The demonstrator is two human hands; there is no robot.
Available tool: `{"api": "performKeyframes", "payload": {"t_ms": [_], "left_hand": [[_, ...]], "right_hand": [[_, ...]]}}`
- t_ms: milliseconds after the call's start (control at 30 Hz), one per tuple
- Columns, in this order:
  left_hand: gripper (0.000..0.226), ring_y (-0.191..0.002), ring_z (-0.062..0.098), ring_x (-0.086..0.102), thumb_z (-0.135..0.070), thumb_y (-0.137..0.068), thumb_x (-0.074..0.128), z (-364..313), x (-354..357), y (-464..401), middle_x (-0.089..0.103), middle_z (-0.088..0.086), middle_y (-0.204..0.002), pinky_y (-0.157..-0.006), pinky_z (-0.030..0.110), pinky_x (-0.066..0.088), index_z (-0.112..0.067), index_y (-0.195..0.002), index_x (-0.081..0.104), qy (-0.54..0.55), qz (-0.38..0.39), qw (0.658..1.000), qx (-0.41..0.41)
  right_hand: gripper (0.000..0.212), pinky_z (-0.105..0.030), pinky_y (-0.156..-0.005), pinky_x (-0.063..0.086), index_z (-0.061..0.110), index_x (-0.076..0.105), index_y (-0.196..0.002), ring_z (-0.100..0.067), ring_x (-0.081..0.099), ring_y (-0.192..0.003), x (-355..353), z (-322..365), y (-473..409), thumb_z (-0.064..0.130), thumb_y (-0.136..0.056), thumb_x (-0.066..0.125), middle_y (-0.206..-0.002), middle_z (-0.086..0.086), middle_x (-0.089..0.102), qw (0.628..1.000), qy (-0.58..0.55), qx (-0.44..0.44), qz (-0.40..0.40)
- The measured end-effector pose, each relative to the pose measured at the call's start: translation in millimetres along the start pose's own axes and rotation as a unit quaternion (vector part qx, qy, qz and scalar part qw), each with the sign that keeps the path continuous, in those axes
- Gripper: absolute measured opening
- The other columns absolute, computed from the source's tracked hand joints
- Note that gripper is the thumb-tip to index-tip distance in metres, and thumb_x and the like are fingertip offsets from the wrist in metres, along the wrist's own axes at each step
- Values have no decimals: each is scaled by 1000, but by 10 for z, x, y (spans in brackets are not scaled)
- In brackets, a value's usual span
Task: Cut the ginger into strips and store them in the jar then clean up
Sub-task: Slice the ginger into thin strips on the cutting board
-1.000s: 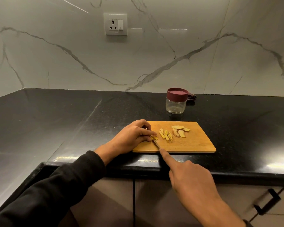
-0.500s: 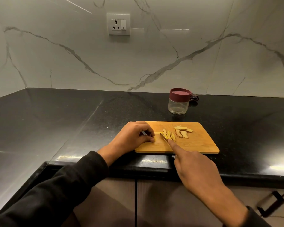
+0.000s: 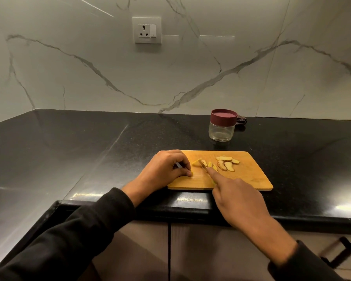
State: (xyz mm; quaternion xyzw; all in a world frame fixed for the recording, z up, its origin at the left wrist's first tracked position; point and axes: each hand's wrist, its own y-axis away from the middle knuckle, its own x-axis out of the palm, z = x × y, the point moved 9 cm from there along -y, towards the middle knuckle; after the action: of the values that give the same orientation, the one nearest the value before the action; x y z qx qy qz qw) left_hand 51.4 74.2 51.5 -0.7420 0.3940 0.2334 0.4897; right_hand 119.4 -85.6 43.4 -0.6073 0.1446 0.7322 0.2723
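Right now my right hand point(image 3: 239, 201) is curled round what I take to be a knife handle, hidden under the palm, with the index finger stretched out straight along the spine. Only a short bit of knife blade point(image 3: 203, 166) shows past the fingertip, tip down among the cut ginger strips point(image 3: 211, 166) near the middle of the cutting board point(image 3: 249, 177). My left hand point(image 3: 166, 170) sits on the board's left end, fingers curled under with the knuckles forward; the fingertips press a small yellow ginger piece point(image 3: 191, 174) against the wood. Something dark shows between its fingers, but I cannot tell what it is. A pale wedge of ginger point(image 3: 197, 161) lies just beside that hand, between it and the blade.

Further right on the board is a small cluster of unsliced ginger slices point(image 3: 226, 163), some with brown skin on the edge, overlapping one another and lying apart from the strips.

The board lies flat near the front edge of the black countertop point(image 3: 89, 155). Behind it, well apart, the jar point(image 3: 222, 127) stands upright, clear glass with its maroon lid point(image 3: 224, 117) on; I cannot make out anything inside. A small dark object point(image 3: 242, 120) lies just behind the jar against the marble wall point(image 3: 190, 67), too dim to identify. A white socket plate point(image 3: 147, 30) is set in the wall above. Both my sleeves are black, and a cabinet handle point(image 3: 340, 252) shows low on the right.
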Motion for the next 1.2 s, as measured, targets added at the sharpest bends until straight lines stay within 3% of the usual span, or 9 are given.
{"api": "performKeyframes", "payload": {"t_ms": [133,233,367,633,767,1000,1100,1200], "left_hand": [[11,-85,3,65,-23,-81,83,-17,-8,1,68,-15,-93,-76,19,54,-24,-87,74,-6,2,1000,4],[11,-85,5,65,-24,-81,83,-14,-12,3,68,-14,-92,-75,21,54,-22,-87,74,-4,0,1000,2],[10,-84,4,64,-24,-81,83,-15,-10,4,68,-14,-92,-75,22,54,-21,-87,74,-8,0,1000,3],[10,-84,3,65,-23,-81,83,-24,-11,9,68,-15,-91,-74,23,55,-20,-86,75,0,-4,1000,3],[7,-81,5,66,-18,-81,83,4,-23,6,70,-14,-87,-72,20,52,-19,-83,76,10,-11,1000,-4],[7,-84,2,67,-18,-82,82,-17,-28,6,71,-14,-91,-74,17,52,-20,-87,77,4,-8,1000,7],[7,-85,2,67,-19,-82,82,-8,-27,12,73,-13,-92,-74,18,53,-20,-87,78,3,-13,1000,8],[6,-83,3,68,-20,-82,82,-11,-28,13,73,-13,-90,-72,21,54,-20,-85,78,6,-16,1000,8]], "right_hand": [[56,-29,-53,31,46,11,-157,-9,46,-68,-14,10,50,37,-105,32,-78,7,50,1000,-13,-3,-10],[57,-33,-60,39,42,9,-158,-12,49,-69,-59,-29,74,38,-105,32,-77,7,51,999,-5,17,-37],[58,-29,-54,37,40,7,-158,-8,49,-64,-155,-90,51,36,-106,31,-74,7,51,997,-7,35,-65],[55,-27,-55,33,51,12,-155,-6,45,-69,14,108,-1,38,-106,34,-79,12,48,999,-33,-27,-3],[56,-32,-63,37,48,12,-156,-14,49,-78,-8,5,-48,37,-105,34,-97,4,62,1000,-28,-2,-8],[55,-25,-54,31,44,15,-157,-7,47,-71,-6,170,40,37,-106,34,-79,11,50,997,-64,-39,-13],[54,-22,-53,28,41,17,-157,-6,43,-72,-8,283,39,35,-107,34,-80,13,45,996,-68,-53,-5],[53,-26,-59,32,38,20,-158,-9,44,-80,-11,316,19,34,-107,36,-95,9,55,996,-74,-54,-2]]}}
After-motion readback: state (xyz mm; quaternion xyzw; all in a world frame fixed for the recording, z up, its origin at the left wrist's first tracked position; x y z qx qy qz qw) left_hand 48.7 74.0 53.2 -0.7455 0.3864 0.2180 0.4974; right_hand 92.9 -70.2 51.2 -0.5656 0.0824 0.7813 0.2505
